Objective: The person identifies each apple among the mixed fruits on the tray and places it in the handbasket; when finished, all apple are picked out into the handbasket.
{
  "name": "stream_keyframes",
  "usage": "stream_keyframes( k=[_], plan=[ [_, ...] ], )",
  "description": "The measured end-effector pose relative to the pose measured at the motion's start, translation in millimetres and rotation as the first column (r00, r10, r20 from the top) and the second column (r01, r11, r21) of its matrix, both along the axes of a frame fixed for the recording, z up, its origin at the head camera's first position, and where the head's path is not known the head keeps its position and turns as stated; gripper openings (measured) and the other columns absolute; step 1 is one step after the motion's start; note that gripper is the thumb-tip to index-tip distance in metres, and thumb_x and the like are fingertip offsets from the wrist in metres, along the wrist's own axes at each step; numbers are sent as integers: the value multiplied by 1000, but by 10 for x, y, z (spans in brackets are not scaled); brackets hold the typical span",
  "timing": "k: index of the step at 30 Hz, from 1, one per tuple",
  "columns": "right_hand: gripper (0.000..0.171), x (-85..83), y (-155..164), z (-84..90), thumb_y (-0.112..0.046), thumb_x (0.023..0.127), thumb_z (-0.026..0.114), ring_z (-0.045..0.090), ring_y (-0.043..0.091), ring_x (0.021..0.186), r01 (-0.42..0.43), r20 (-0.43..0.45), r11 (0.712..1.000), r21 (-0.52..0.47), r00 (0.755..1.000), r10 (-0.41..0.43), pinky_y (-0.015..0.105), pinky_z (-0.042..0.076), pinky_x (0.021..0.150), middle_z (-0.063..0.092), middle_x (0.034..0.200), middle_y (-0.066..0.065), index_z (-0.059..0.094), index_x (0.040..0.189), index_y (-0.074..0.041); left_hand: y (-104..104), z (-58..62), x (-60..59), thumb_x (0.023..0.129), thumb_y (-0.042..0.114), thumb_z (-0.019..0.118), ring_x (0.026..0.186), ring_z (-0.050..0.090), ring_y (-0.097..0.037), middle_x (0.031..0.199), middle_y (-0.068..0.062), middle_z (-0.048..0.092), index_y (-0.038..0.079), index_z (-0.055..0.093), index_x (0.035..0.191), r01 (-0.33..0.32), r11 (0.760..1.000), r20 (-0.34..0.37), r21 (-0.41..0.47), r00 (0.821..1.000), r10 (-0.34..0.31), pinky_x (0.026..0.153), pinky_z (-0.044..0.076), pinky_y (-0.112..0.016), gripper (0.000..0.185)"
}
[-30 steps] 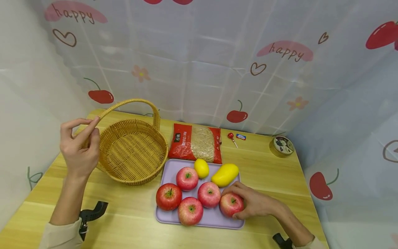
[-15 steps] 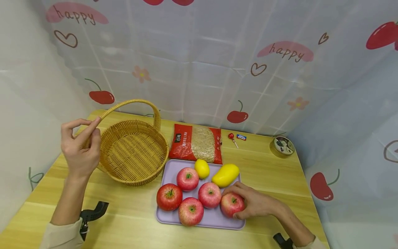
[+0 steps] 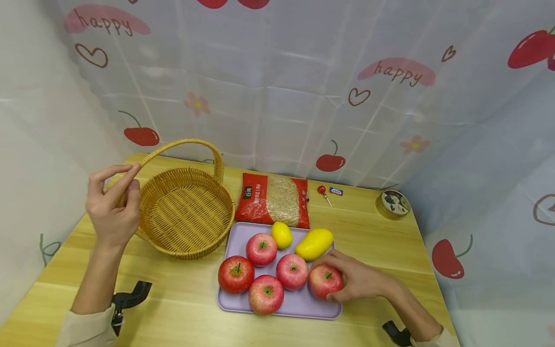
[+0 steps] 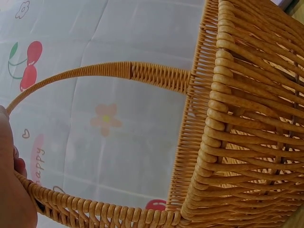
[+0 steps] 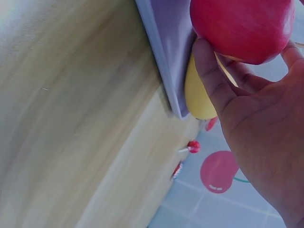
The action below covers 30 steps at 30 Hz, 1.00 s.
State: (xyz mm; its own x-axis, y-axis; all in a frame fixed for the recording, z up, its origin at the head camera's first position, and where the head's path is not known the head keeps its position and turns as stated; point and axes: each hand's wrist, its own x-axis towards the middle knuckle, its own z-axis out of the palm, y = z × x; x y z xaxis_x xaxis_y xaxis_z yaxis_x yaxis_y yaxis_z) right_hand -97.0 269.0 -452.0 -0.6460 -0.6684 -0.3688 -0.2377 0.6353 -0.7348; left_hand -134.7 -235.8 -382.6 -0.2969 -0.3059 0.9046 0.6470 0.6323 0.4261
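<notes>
The apple (image 3: 325, 281) at the lower right of the lavender tray (image 3: 299, 308) now sits slightly raised and shifted in my right hand (image 3: 357, 279), whose fingers wrap it, so I judge lifting under way, while my left hand (image 3: 112, 207) keeps pinching the basket handle (image 3: 173, 144) at left.

Wicker, waxy fruit, smooth plastic and pale wood grain

The basket (image 3: 186, 214) is rough woven wicker, matt golden; the apple (image 3: 324, 281) has glossy, smooth red skin. The tray (image 3: 299, 303) looks like smooth matt lilac plastic. The desk (image 3: 182, 303) shows light wood grain with a soft sheen, and the noodle packet (image 3: 273, 199) is shiny plastic film.
</notes>
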Motion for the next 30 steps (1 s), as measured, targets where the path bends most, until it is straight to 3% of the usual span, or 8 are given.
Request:
stream_keyframes(
  k=[11, 17, 30],
  plan=[
    [60, -82, -28, 130, -33, 77, 83, 50, 15, 120, -11, -85, 1000, -21, 996, 9, 39, 48, 100, 46, 138, -13, 57, 130, -41, -104, -136, -122, 93, 6, 61, 54, 28, 0, 107, -20, 70, -3, 79, 100, 17, 1000, -40, -7, 999, -17, 60, 24, -9, 21],
    [60, -99, -39, 168, -33, 78, 83, 50, 16, 120, -2, -84, 1000, -23, 997, 0, 39, 50, 98, 46, 136, -14, 57, 131, -40, -109, -133, -119, 93, 5, 62, 50, 24, 0, 107, -20, 70, -4, 78, 100, 21, 1000, -45, -7, 999, -21, 58, 22, -9, 20],
    [62, -162, -83, 255, -32, 76, 84, 53, 15, 114, 31, -102, 999, -19, 994, -33, 37, 53, 93, 48, 131, -13, 56, 130, -44, -102, -143, -121, 93, 6, 62, 53, 29, -1, 106, -21, 70, -4, 78, 100, 24, 1000, -59, -3, 998, -24, 60, 23, -8, 20]
  ],
)
